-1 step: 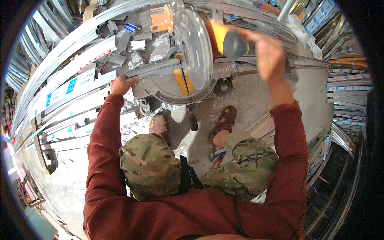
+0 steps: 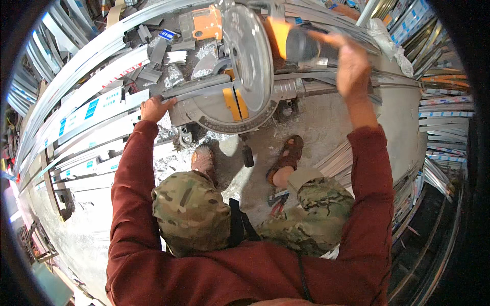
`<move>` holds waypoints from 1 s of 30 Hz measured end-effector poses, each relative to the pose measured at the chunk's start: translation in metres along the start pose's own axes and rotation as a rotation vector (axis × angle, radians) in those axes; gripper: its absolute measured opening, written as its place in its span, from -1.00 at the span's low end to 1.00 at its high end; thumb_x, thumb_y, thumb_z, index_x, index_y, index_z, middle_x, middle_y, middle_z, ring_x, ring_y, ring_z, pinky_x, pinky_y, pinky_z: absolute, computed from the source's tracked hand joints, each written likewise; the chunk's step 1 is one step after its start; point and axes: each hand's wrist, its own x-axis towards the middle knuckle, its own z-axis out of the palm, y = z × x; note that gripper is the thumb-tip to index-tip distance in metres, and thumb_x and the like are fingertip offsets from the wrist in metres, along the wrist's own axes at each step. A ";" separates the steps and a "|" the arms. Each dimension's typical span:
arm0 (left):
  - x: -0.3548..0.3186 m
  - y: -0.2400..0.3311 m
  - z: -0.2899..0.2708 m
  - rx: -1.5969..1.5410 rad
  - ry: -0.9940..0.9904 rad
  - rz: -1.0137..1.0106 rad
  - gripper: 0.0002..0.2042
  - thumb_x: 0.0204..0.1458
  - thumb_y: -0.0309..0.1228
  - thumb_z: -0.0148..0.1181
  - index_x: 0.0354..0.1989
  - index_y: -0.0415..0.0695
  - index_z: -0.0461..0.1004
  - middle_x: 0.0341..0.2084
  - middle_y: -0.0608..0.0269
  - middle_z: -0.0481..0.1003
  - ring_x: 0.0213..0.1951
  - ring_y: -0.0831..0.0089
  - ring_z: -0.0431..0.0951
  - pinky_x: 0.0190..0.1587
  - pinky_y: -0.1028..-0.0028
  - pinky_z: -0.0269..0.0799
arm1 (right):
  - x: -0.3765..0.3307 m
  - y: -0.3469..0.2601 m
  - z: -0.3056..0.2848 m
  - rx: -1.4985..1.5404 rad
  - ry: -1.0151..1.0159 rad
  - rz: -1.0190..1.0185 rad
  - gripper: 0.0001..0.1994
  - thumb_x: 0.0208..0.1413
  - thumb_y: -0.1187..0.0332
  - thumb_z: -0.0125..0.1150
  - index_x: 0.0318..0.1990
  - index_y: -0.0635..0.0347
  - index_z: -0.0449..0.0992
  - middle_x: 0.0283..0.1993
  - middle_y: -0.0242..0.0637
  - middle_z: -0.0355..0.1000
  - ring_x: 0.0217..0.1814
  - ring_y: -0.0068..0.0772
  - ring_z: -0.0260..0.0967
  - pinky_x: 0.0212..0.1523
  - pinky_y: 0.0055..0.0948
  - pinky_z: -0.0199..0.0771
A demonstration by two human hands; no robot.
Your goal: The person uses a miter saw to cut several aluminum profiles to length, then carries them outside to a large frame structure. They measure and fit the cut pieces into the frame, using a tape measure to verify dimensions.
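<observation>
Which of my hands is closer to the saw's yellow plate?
Your left hand, at the left end of the saw's base. Your right hand is farther from the yellow plate, out to the right of the disc.

The grey floor [image 2: 89,219] is lit in patches.

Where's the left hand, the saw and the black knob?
Left hand [image 2: 152,109]: head view, on the back of the hand.
Saw [image 2: 250,61]: head view, on its round, see-through part.
Black knob [image 2: 248,157]: head view, on the middle of its grip.
</observation>
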 end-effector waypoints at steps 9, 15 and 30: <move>-0.024 -0.009 0.001 -0.023 0.195 0.212 -0.45 -0.05 0.15 0.26 -0.32 -0.20 0.57 -0.34 0.04 0.60 -0.21 0.13 0.58 0.02 0.14 0.28 | -0.112 0.116 0.111 -0.387 -0.818 0.654 -0.54 0.17 0.31 0.00 0.24 0.18 0.31 0.27 -0.01 0.30 0.27 0.09 0.28 0.23 -0.04 0.30; -0.039 -0.010 -0.006 -0.042 0.163 0.217 -0.56 -0.01 0.04 0.28 -0.23 -0.14 0.58 -0.26 0.15 0.60 -0.15 0.14 0.57 0.08 0.17 0.25 | -0.176 0.162 0.147 -0.345 -0.881 0.529 -0.62 0.15 0.28 0.13 0.10 0.21 0.37 0.16 -0.04 0.37 0.16 0.08 0.35 0.15 -0.03 0.35; -0.122 0.007 -0.044 -0.038 0.065 0.282 -0.65 0.08 -0.09 0.23 -0.21 -0.15 0.52 -0.34 0.06 0.59 -0.27 0.04 0.58 -0.22 0.18 0.46 | -0.201 0.019 -0.027 -0.539 -1.118 0.229 -0.66 0.22 0.10 0.13 -0.16 0.24 0.48 -0.23 0.02 0.49 -0.14 0.02 0.42 -0.03 -0.06 0.35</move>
